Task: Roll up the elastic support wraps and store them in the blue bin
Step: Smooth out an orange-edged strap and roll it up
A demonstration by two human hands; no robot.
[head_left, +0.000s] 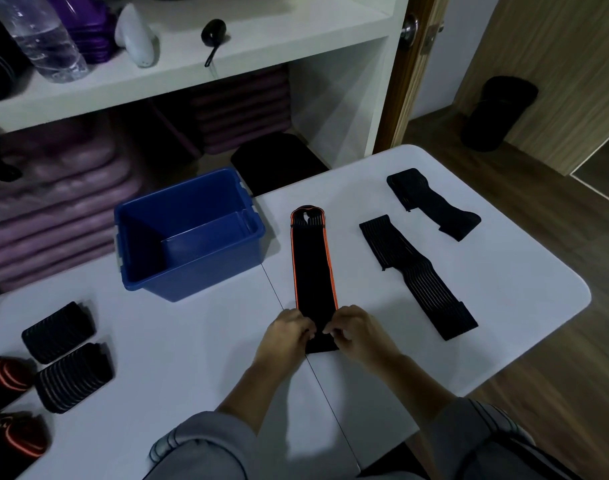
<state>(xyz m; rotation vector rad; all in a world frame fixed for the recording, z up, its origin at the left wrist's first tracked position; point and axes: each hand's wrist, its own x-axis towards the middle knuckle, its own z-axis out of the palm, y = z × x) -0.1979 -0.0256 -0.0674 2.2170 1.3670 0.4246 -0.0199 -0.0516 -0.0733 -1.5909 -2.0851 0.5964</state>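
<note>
Left grip [289, 333] and right grip [359, 336] pinch the orange-edged wrap [314, 265] at its near end, likely starting the roll; next needs tight, even turns

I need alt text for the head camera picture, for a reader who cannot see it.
The left hand and right hand pinch the near end of an orange-edged wrap lying flat on a white table, beside an empty blue bin.
</note>
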